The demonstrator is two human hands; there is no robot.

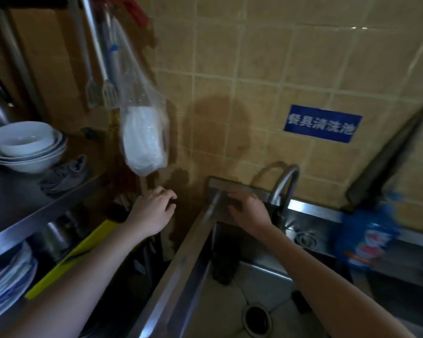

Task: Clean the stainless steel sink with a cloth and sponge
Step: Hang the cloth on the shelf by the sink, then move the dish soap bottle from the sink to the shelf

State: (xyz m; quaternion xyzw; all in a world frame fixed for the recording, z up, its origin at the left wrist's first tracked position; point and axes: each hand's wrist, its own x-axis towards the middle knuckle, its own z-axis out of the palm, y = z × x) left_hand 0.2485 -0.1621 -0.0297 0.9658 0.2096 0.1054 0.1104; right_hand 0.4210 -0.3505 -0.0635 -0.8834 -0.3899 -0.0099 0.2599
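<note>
The stainless steel sink (181, 262) fills the lower middle, with its drain (255, 318) near the bottom. My right hand (249, 212) lies on the sink's back left corner beside the faucet (285, 186), fingers spread flat on the steel rim. Whether anything lies under its fingers is too blurred to tell. My left hand (154, 211) hovers left of the sink near the stained tiled wall, its fingers loosely curled around nothing I can see. A dark cloth or sponge (224, 267) lies inside the basin against the back wall. A grey cloth (64, 176) sits crumpled on the left shelf.
A blue detergent bottle (366, 240) stands on the sink's right rim. White bowls (27, 147) are stacked on the left steel shelf, above plates (7, 286) and a yellow board (78, 254). A plastic bag (144, 137) and utensils hang above my left hand.
</note>
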